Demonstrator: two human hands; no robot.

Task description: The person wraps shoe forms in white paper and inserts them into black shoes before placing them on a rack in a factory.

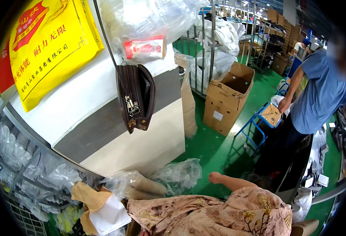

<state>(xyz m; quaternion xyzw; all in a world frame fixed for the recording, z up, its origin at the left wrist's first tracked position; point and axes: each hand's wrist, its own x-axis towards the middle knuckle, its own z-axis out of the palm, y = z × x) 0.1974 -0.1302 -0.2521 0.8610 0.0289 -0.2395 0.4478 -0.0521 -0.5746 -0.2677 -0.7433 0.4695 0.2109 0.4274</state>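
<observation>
My right hand (216, 177) reaches left out of my floral sleeve (228, 212), low over the green floor (216, 149). It looks curled and small, and I cannot tell whether it holds anything. It is closest to a crumpled clear plastic bag (178, 175) and to brown paper tubes wrapped in plastic (141, 185) at the foot of a white and grey pillar (141, 133). My left hand is out of sight. A brown leather pouch (135, 98) with a metal clasp hangs on a thin wire in front of the pillar.
A yellow printed sack (47, 43) leans at the upper left above a wire rack of clear bags (23, 169). An open cardboard box (228, 98) stands on the floor. At the right, a person in a blue shirt (318, 94) touches a blue stool (269, 114).
</observation>
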